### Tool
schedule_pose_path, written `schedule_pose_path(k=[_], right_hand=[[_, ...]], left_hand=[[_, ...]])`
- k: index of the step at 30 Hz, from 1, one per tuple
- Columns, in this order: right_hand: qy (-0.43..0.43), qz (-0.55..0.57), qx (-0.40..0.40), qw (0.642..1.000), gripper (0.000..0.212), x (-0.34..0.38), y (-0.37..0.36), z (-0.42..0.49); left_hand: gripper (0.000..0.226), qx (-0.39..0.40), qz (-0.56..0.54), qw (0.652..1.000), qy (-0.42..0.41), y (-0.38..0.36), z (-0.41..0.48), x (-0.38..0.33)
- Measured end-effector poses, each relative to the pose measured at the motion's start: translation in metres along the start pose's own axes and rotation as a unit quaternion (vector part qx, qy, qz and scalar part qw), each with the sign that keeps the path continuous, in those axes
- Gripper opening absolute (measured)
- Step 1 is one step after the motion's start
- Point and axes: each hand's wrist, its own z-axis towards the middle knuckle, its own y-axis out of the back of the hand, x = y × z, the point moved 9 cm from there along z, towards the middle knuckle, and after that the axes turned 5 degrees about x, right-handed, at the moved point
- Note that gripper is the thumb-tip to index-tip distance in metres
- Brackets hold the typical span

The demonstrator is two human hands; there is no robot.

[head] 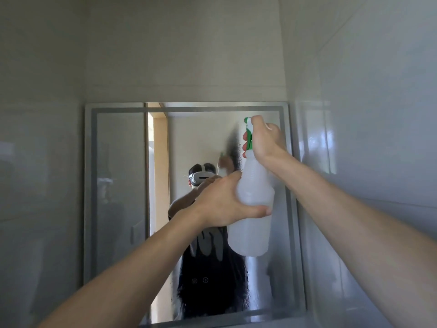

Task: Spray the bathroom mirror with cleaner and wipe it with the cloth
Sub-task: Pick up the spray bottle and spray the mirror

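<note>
1. Right hand (264,140) wraps the green-and-white trigger head of the spray bottle (253,209), fingers curled tight.
2. Left hand (224,202) clasps the bottle's translucent body.
3. Bottle stands upright just before the mirror (118,185), right of centre.

I hold the spray bottle (251,209) before the mirror's (118,185) right half, my left hand (224,202) below my right hand (266,140).
</note>
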Motion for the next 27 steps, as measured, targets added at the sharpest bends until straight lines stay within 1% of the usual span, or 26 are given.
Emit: schedule_pose_path(k=[3,8,11,14,17,19,20,23,24,27], right_hand=[[0.001,-0.01,-0.009,1.0,0.041,0.001,-0.003,-0.006],[0.012,0.029,-0.02,0.999,0.037,-0.002,-0.007,-0.01],[0.003,0.012,-0.023,1.0,0.034,-0.009,-0.011,-0.018],[-0.011,-0.016,-0.017,1.0,0.039,-0.026,-0.014,-0.026],[-0.024,-0.037,-0.01,0.999,0.045,-0.042,-0.017,-0.034],[-0.027,-0.057,-0.003,0.998,0.045,-0.049,-0.02,-0.04],[-0.027,-0.064,0.002,0.998,0.047,-0.051,-0.023,-0.043],[-0.024,-0.071,0.028,0.997,0.055,-0.056,-0.034,-0.052],[-0.026,-0.077,0.036,0.996,0.055,-0.058,-0.037,-0.055],[-0.045,-0.081,0.041,0.995,0.045,-0.063,-0.039,-0.062]], left_hand=[[0.075,0.004,-0.003,1.0,0.009,0.002,-0.003,0.005],[0.076,0.015,0.007,1.0,0.021,0.001,-0.01,0.01],[0.074,0.037,0.02,0.999,0.022,-0.004,-0.02,0.012],[0.067,0.047,0.032,0.998,0.013,-0.011,-0.028,0.017],[0.082,0.09,0.006,0.996,0.024,-0.026,-0.035,0.033],[0.089,0.116,-0.011,0.993,0.035,-0.036,-0.039,0.043],[0.087,0.127,-0.011,0.991,0.035,-0.039,-0.042,0.044],[0.075,0.152,-0.002,0.988,0.028,-0.043,-0.052,0.042],[0.073,0.16,0.002,0.987,0.025,-0.045,-0.054,0.041],[0.072,0.172,0.007,0.985,0.024,-0.049,-0.06,0.041]])
